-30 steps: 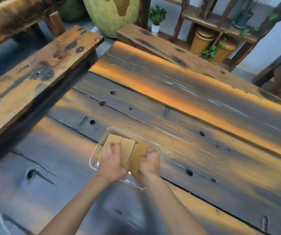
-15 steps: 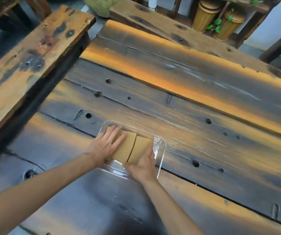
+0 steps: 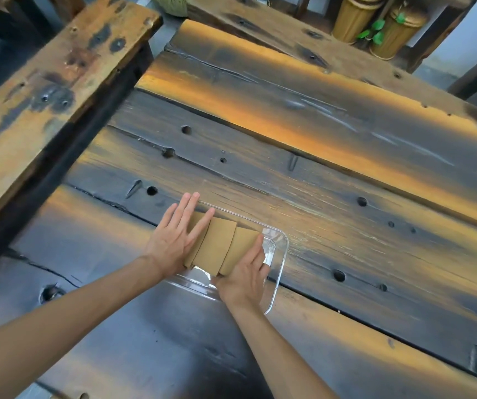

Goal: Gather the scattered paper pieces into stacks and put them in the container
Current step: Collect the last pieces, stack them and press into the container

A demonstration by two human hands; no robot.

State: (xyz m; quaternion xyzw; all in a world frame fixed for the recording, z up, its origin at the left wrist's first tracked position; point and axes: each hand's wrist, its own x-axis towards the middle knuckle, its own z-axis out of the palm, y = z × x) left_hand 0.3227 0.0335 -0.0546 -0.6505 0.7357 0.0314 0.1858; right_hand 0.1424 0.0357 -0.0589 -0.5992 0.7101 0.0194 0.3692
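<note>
Left hand (image 3: 174,240) spread flat, fingers open, pressing brown paper pieces (image 3: 217,246) inside clear container (image 3: 279,254) on table (image 3: 346,226), near its front-left corner. Right hand (image 3: 246,275) open-palmed against stack's right edge.

Three overlapping tan paper pieces (image 3: 215,244) lie fanned inside the clear, shallow, round-cornered container (image 3: 278,256), filling its left part. The container sits flat on the dark wooden table (image 3: 318,197), near its front-left area.

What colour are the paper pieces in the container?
Tan brown, plain; the paper pieces show in the head view.
</note>
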